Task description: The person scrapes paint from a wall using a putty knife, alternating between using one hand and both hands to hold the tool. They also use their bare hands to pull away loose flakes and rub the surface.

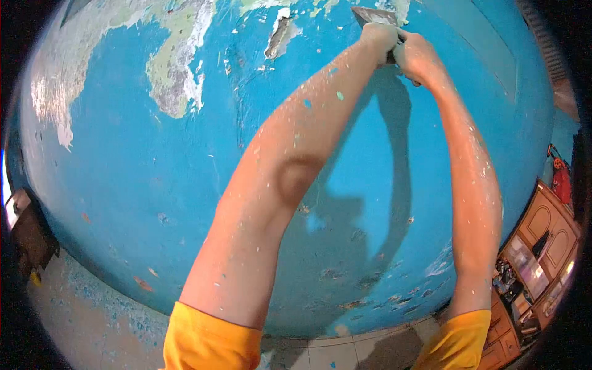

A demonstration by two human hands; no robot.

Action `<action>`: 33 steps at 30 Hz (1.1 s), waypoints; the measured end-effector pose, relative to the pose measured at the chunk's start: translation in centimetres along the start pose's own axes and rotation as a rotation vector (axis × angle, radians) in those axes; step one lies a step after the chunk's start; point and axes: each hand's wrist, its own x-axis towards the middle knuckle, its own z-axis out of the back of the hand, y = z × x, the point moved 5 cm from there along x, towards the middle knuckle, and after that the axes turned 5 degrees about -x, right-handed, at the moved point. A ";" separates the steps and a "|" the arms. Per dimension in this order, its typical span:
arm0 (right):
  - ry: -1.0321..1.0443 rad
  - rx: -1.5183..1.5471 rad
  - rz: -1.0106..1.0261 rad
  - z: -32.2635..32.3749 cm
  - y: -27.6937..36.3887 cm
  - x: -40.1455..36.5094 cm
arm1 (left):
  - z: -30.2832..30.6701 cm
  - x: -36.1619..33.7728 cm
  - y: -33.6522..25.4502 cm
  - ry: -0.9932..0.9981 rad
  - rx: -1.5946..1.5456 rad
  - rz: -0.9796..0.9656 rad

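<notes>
Both my arms reach up to a blue painted wall [154, 160]. My left hand [379, 34] and my right hand [416, 58] are clasped together on the handle of a metal scraper [373, 15], whose flat blade presses against the wall near the top. Paint flakes speckle both forearms. To the left of the blade, a loose curl of peeling paint [279, 37] hangs off the wall, and a big patch of bare pale plaster [176, 68] shows where paint has come off.
A wooden cabinet [542, 240] with cluttered shelves stands at the lower right, with a red object [560, 176] above it. A dark box [28, 228] sits at the left edge. Tiled floor [345, 351] with paint chips lies below the wall.
</notes>
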 end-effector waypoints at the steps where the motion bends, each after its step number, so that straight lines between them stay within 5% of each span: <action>1: -0.080 -0.002 0.026 -0.4 -0.5 1.7 | 0.6 1.0 -0.9 0.029 0.101 -0.014; 3: -0.195 -0.011 0.052 -1.4 -1.7 5.9 | 1.0 3.4 -2.5 -0.087 0.434 -0.112; 5: -0.594 -0.215 0.292 -2.4 -1.8 8.0 | 1.7 5.6 -2.6 -0.080 0.333 -0.126; 6: -0.592 -0.220 0.276 -0.7 -0.8 6.5 | 1.9 5.5 -2.4 -0.069 0.239 -0.116; 8: 0.140 -0.212 0.022 0.5 2.0 2.8 | 2.1 4.4 -1.6 0.026 0.176 -0.095; 10: 0.004 -0.237 0.082 -1.8 -0.2 3.9 | 2.4 6.6 0.4 0.095 0.094 -0.074; 12: -0.163 -0.256 0.183 -3.6 -0.7 7.5 | 3.0 12.0 -0.5 0.023 0.769 -0.176; 17: -0.340 -0.127 0.038 -4.6 -1.6 12.9 | 2.9 12.0 -2.5 -0.035 0.314 -0.185; 19: -0.132 -0.273 0.115 -4.1 -0.9 11.3 | 1.2 13.1 -2.2 0.080 1.298 -0.670; 20: 0.075 -0.425 0.206 -3.9 0.0 9.4 | 1.4 13.2 -0.7 0.094 1.303 -0.634; 21: -0.120 0.091 -0.157 -1.0 0.2 4.3 | 0.5 13.0 0.1 0.122 1.455 -0.732; 22: -0.109 0.088 -0.154 -1.0 0.4 4.5 | -0.4 13.2 0.2 0.139 1.602 -0.849; 24: 0.234 -0.200 -0.051 -2.0 0.4 6.2 | 0.3 14.5 -0.1 0.036 1.444 -0.819; 25: 0.219 -0.203 -0.042 -2.5 0.7 7.3 | 0.8 15.1 -0.4 0.056 1.443 -0.724; 27: -0.135 -0.037 -0.075 -3.9 0.0 10.0 | 0.4 13.7 -3.2 0.077 1.443 -0.670; 28: -0.299 0.054 -0.103 -4.3 -1.1 10.2 | 1.7 11.5 -3.7 0.018 1.056 -0.488; 29: -0.287 -0.067 0.073 -5.1 -1.3 9.7 | 3.2 9.3 -3.3 -0.037 0.677 -0.287; 30: -0.269 -0.186 0.247 -5.8 -1.1 8.7 | 3.4 7.7 -2.9 -0.027 0.693 -0.278; 33: -0.206 0.126 0.004 -6.9 -0.1 3.3 | 4.9 6.5 1.2 0.226 0.266 0.002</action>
